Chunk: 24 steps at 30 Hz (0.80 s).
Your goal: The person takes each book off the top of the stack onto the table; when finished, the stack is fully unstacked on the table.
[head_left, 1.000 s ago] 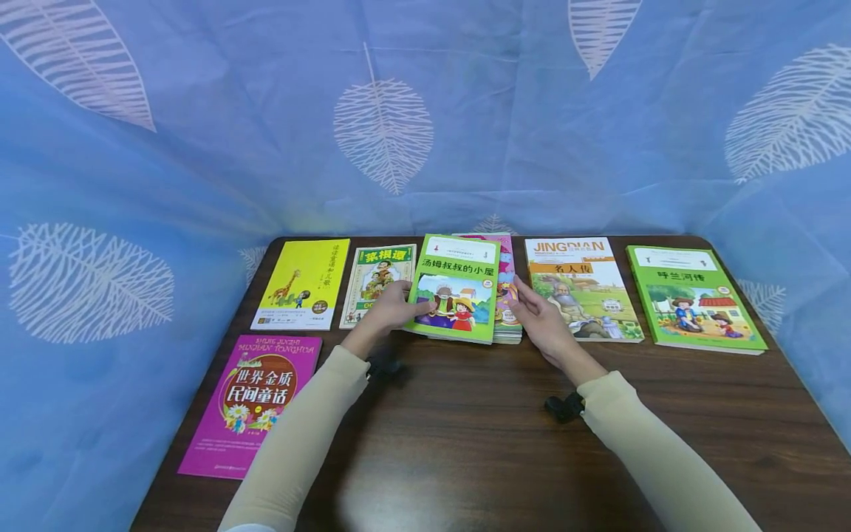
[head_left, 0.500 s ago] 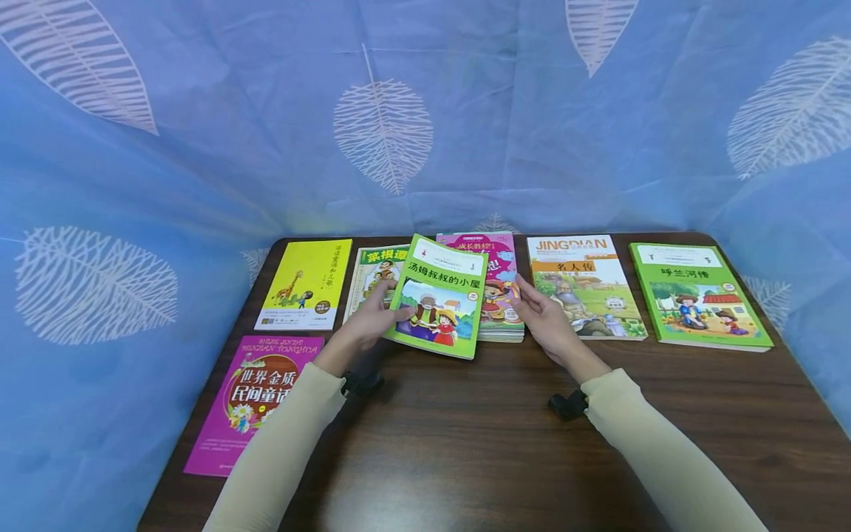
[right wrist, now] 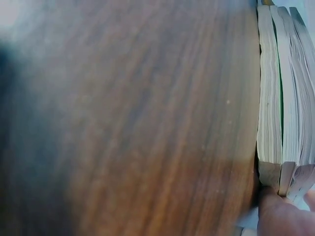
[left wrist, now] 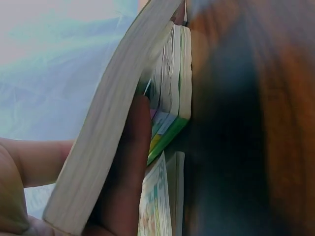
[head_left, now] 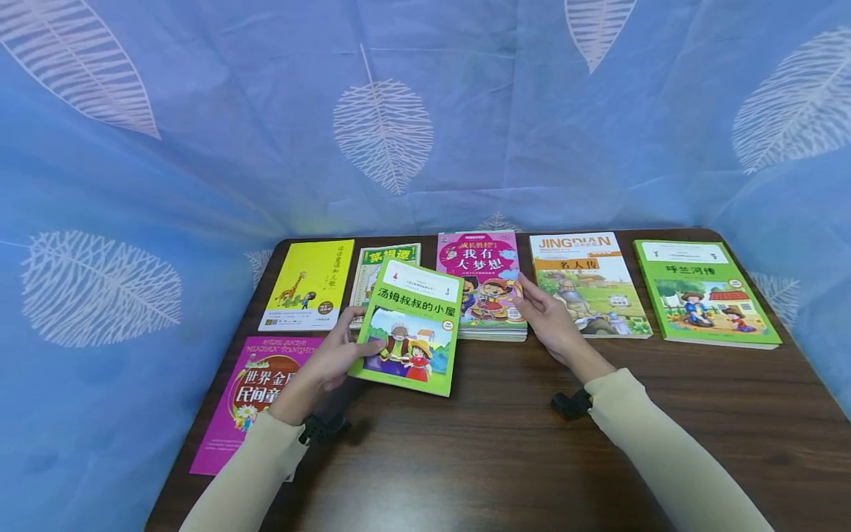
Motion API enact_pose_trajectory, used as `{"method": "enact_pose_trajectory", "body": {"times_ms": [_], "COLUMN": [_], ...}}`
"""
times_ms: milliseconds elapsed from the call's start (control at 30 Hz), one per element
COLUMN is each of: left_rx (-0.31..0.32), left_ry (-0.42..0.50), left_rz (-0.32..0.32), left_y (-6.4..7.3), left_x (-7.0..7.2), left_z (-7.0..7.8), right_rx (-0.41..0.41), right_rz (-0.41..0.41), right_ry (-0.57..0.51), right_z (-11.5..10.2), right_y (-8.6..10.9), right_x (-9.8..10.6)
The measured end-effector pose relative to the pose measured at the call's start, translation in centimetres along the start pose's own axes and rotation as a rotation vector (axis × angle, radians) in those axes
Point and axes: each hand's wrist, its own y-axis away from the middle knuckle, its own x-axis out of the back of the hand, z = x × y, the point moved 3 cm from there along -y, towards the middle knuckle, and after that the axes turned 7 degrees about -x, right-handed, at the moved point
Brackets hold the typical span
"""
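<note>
My left hand [head_left: 332, 351] pinches a green book [head_left: 408, 329] with two cartoon figures on its cover by its left edge, thumb on top. In the left wrist view, the book's thick page block [left wrist: 108, 108] stands between thumb and fingers, held above the table. My right hand [head_left: 552, 321] touches the right side of a stack topped by a pink book [head_left: 480, 277], its fingers fairly straight. The right wrist view has the stack's page edges [right wrist: 283, 93] with fingertips at a lower corner. A smaller green-bordered book [head_left: 372, 273] is partly hidden behind the held book.
A yellow book [head_left: 309, 284] lies at the back left, with a purple book [head_left: 229, 428] in front, partly under the left forearm. Right of the stack lie a white-topped book [head_left: 588, 284] and another green book [head_left: 708, 292]. Blue leaf-patterned cloth [head_left: 439, 133] surrounds the brown table [head_left: 492, 443].
My left hand has drawn the green book off the stack, leftward and nearer to me, uncovering the pink cover. My right hand has stayed by the stack's right side.
</note>
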Motion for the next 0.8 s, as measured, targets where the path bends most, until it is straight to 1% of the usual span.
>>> {"method": "enact_pose_trajectory", "body": {"times_ms": [133, 267, 333, 433, 533, 667, 733, 800], "left_rx": [0.010, 0.052, 0.076, 0.090, 0.082, 0.071, 0.070, 0.061], "left_ry": [-0.016, -0.021, -0.024, -0.025, -0.029, -0.029, -0.031, -0.051], "left_rz": [0.044, 0.068, 0.069, 0.060, 0.041, 0.031, 0.038, 0.058], "left_y": [2.8, 5.6, 6.9, 8.5, 9.6, 10.3, 10.6, 10.8], "left_x": [1.0, 2.0, 2.5, 3.0, 3.2, 3.0, 2.9, 2.7], "left_z": [-0.9, -2.0, -2.6, -3.5, -4.3, -5.2, -5.6, -5.8], "right_rx": [0.005, 0.002, -0.002, -0.008, -0.006, -0.001, 0.001, 0.001], "right_rz": [-0.005, -0.001, 0.004, 0.010, 0.013, 0.012, 0.006, 0.001], "right_ry": [0.000, -0.005, 0.000, 0.011, 0.020, 0.014, 0.009, 0.005], "right_z": [-0.1, 0.0, 0.0, 0.0, 0.0, 0.1, 0.2, 0.2], "right_y": [0.0, -0.2, -0.4, -0.4, -0.4, -0.2, -0.2, -0.2], "right_x": [-0.1, -0.2, -0.3, -0.3, -0.1, 0.3, 0.3, 0.2]}}
